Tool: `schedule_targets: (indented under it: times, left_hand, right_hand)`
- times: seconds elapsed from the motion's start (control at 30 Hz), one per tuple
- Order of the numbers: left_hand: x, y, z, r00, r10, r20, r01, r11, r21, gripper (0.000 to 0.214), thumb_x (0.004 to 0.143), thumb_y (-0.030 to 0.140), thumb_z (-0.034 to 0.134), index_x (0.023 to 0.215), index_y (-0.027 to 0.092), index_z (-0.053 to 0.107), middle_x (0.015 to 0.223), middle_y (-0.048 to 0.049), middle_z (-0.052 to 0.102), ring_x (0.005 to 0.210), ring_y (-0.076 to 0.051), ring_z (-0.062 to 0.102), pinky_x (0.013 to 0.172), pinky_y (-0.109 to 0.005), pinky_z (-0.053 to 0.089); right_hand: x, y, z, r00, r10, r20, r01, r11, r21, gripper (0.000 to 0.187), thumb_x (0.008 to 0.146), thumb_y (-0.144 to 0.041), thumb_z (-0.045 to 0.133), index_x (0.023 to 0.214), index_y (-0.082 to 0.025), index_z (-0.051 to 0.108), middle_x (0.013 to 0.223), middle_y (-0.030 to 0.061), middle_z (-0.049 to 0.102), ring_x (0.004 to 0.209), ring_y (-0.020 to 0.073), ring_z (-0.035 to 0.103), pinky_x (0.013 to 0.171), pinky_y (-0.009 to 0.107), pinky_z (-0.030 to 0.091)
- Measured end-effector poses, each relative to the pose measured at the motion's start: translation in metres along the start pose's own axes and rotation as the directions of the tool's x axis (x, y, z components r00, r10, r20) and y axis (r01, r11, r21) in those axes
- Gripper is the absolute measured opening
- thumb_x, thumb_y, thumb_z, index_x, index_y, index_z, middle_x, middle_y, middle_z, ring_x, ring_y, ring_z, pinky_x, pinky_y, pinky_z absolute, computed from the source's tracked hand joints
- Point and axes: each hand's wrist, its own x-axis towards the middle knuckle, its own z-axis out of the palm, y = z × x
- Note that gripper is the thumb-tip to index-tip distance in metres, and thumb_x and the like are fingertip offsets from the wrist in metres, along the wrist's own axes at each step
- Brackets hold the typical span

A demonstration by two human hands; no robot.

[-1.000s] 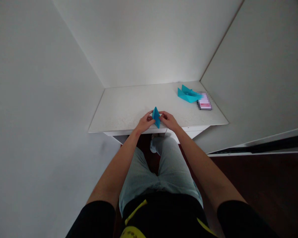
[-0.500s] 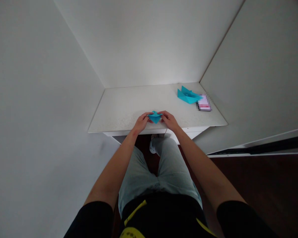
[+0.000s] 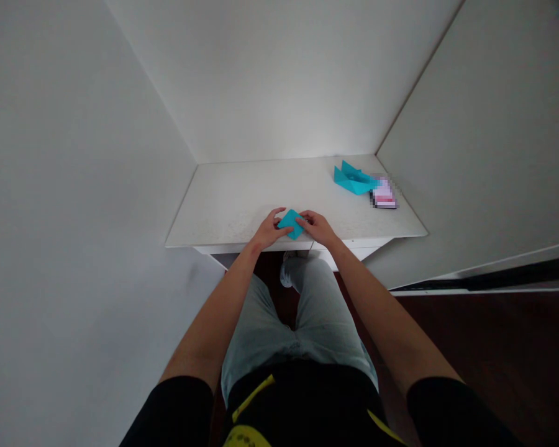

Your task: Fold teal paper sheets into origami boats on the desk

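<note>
A small piece of folded blue paper [image 3: 292,221], diamond-shaped from above, is between both hands over the front part of the white tabletop. My left hand [image 3: 270,231] has its thumb across the lower left of the paper, with the index finger lifted away from it. My right hand [image 3: 317,227] pinches the paper's right side, thumb on the upper face. The fingers underneath are partly hidden. Farther back on the right lies a folded blue paper boat [image 3: 354,180], apart from both hands.
The white tabletop [image 3: 233,198] meets a wall at the back and panels at both sides. A flat, pixelated object with a pink and white face [image 3: 384,196] lies beside the boat's right tip. My legs [image 3: 326,310] are below the front edge.
The paper in my hands has gone from a spread shape with side points to a flat diamond. My left thumb has moved onto its face and the left index finger has lifted.
</note>
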Motion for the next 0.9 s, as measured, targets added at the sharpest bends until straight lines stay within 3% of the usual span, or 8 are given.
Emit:
schedule_targets:
  times: [0.1,0.17,0.33,0.5,0.63,0.9]
  left_hand:
    - [0.002,0.005,0.002,1.0,-0.006,-0.026,0.008,0.996,0.089,0.04,0.09,0.052,0.076,0.111,0.018,0.076,0.096,-0.0054,0.078,0.09,-0.021,0.069,0.085,-0.033,0.055]
    - [0.005,0.008,0.004,0.999,-0.013,-0.045,0.019,0.99,0.141,0.037,0.095,0.054,0.068,0.097,0.018,0.079,0.095,-0.0056,0.079,0.092,-0.022,0.069,0.087,-0.034,0.055]
    - [0.007,0.014,0.006,0.985,-0.012,-0.171,0.037,0.989,0.14,0.033,0.097,0.047,0.066,0.097,0.019,0.083,0.102,-0.006,0.083,0.103,-0.025,0.072,0.097,-0.036,0.055]
    - [0.006,0.016,0.009,0.981,-0.031,-0.192,0.042,0.998,0.052,0.035,0.092,0.052,0.074,0.098,0.019,0.084,0.099,-0.0067,0.083,0.098,-0.024,0.073,0.093,-0.037,0.057]
    - [0.008,0.015,0.012,0.976,-0.059,-0.211,0.06,0.998,-0.002,0.024,0.086,0.043,0.082,0.091,0.019,0.083,0.093,-0.0058,0.081,0.091,-0.022,0.072,0.088,-0.035,0.058]
    - [0.012,0.013,0.012,0.945,-0.093,-0.312,0.072,0.994,-0.079,0.02,0.087,0.039,0.08,0.089,0.019,0.08,0.089,-0.0041,0.079,0.09,-0.02,0.07,0.086,-0.033,0.057]
  right_hand:
    - [0.001,-0.003,-0.001,1.0,-0.01,0.015,0.011,0.995,-0.101,0.05,0.087,-0.074,0.069,0.089,-0.024,0.072,0.081,0.0021,0.072,0.07,0.019,0.057,0.065,0.033,0.045]
    - [0.001,-0.004,-0.002,1.0,-0.009,0.022,0.011,0.995,-0.095,0.05,0.086,-0.074,0.07,0.085,-0.024,0.07,0.079,0.0013,0.07,0.068,0.018,0.055,0.064,0.033,0.043]
    - [0.003,-0.006,-0.002,0.999,-0.003,-0.047,0.005,0.999,0.041,0.053,0.084,-0.077,0.071,0.081,-0.025,0.065,0.075,-0.0005,0.065,0.069,0.0179,0.054,0.066,0.032,0.045]
    - [0.003,-0.006,0.0,0.997,0.002,-0.072,-0.001,1.0,0.014,0.049,0.084,-0.073,0.072,0.08,-0.025,0.065,0.076,-0.0002,0.065,0.069,0.0179,0.053,0.066,0.032,0.045]
    - [0.003,-0.005,0.001,0.998,0.011,-0.068,-0.01,1.0,0.015,0.044,0.084,-0.069,0.071,0.079,-0.025,0.065,0.076,0.0,0.065,0.069,0.0184,0.054,0.065,0.032,0.045]
    - [0.008,-0.006,0.0,0.988,0.011,-0.152,0.001,0.997,0.076,0.051,0.085,-0.075,0.07,0.077,-0.025,0.061,0.074,-0.0001,0.062,0.074,0.0194,0.056,0.07,0.033,0.05]
